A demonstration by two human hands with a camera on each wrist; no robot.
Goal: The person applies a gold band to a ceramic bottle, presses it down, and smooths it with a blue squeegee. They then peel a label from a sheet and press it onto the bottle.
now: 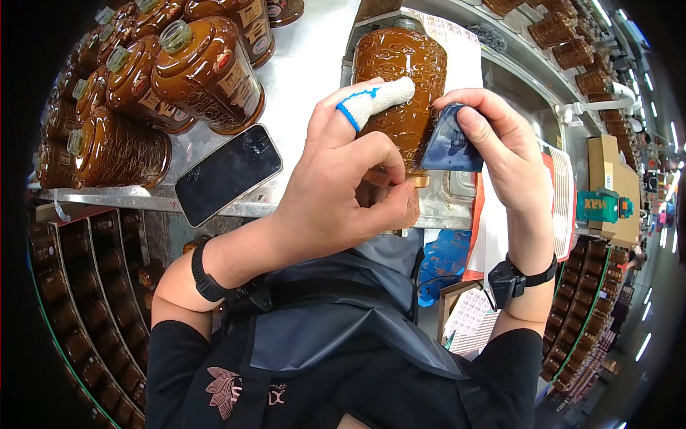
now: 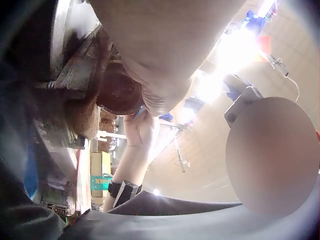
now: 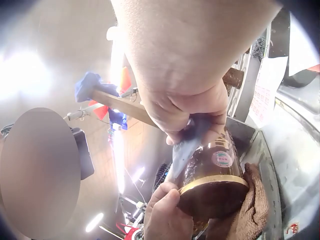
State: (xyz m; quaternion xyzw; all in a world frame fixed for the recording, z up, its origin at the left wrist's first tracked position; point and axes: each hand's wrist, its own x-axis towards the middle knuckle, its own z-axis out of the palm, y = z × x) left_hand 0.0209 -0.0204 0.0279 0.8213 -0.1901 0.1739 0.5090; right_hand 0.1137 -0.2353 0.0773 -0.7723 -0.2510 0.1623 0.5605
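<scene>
A large brown embossed bottle [image 1: 418, 61] lies on its side on the bench, neck pointing away and gold-rimmed base [image 3: 215, 182] toward the person. The left hand [image 1: 343, 179] holds it near the base, thumb and forefinger bent in at the gold rim. A white finger sleeve with blue edging [image 1: 375, 99] covers another finger, laid over the bottle's upper side. In the right hand [image 1: 504, 143], thumb and fingers grip a dark blue flat scraper [image 1: 451, 146] against the bottle's right side. A brown cloth [image 3: 255, 200] lies beneath the bottle.
Several filled brown bottles [image 1: 207, 71] stand at the left of the metal bench, with a phone [image 1: 229, 175] at its edge. Right of the work are a white pipe [image 1: 600, 106], a cardboard box [image 1: 614, 171] and a green MAX item [image 1: 600, 206]. Racks of bottles [image 1: 93, 307] line the lower left.
</scene>
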